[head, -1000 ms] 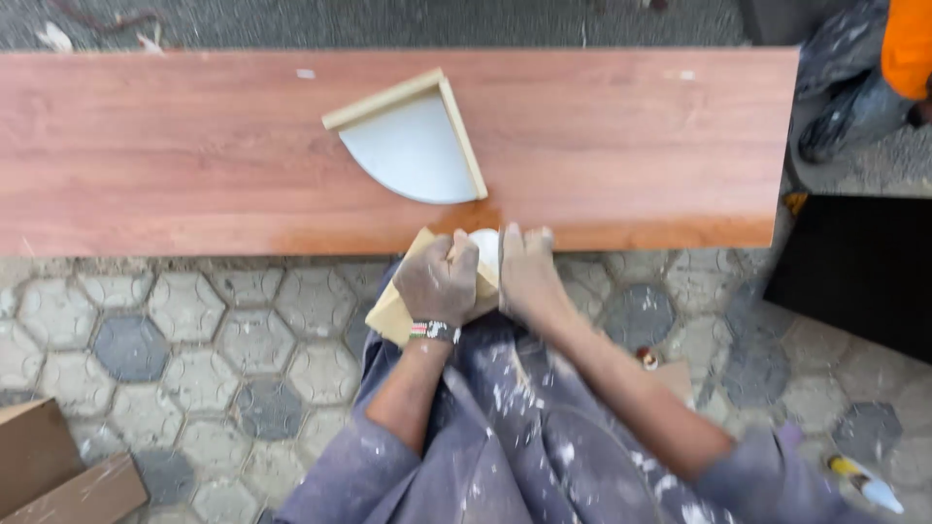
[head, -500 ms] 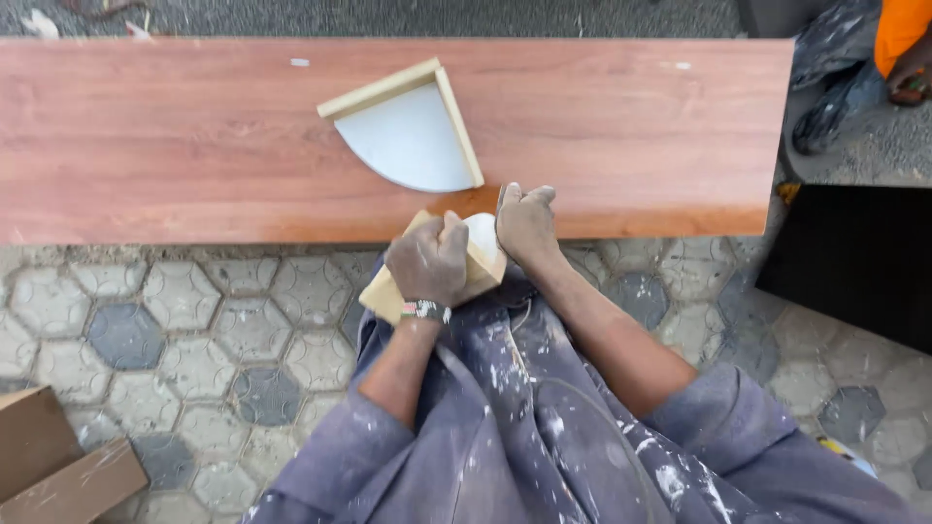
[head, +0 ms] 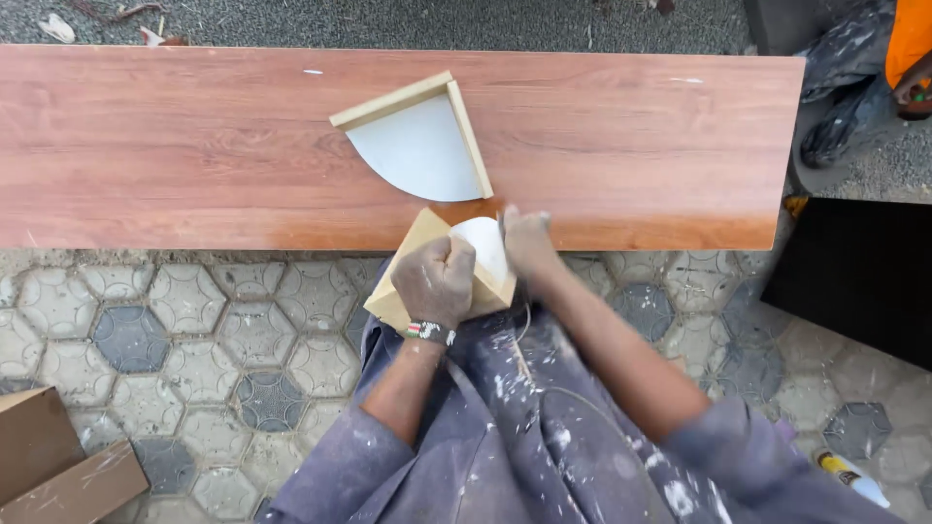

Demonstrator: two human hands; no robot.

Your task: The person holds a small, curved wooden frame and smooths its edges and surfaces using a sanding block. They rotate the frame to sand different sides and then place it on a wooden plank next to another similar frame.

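- We start at the left hand [head: 436, 281]: its grip is clenched over the near corner shelf piece [head: 442, 267], knuckles up, fingers wrapped on the pale wooden edge.
- Our right hand [head: 525, 243] is blurred, pressed against the right side of that same piece; we cannot tell whether its grip is closed round anything.
- The near corner shelf piece, a white quarter-round panel with pale wood strips, sits tilted at the near edge of the desk [head: 194, 146], partly over the board and partly over our lap.
- A beaded wristband [head: 430, 331] shows on the left wrist, just below the near corner shelf piece.
- Just beyond the near corner shelf piece, a second corner shelf piece [head: 417, 146] lies flat on the desk, white face up, close but apart from the one in our hands.
- The desk is a long reddish wood-grain board lying over hexagonal paving stones [head: 194, 330].
- Below the near corner shelf piece we see our paint-spattered grey overalls [head: 524, 437].
- Far left of it, brown board offcuts [head: 58, 466] rest on the paving.
- Far right and beyond it, another person's spattered trouser leg [head: 845, 78] and orange sleeve [head: 913, 39] are at the frame corner.
- Lower right, a small tube [head: 849, 477] lies on the paving.
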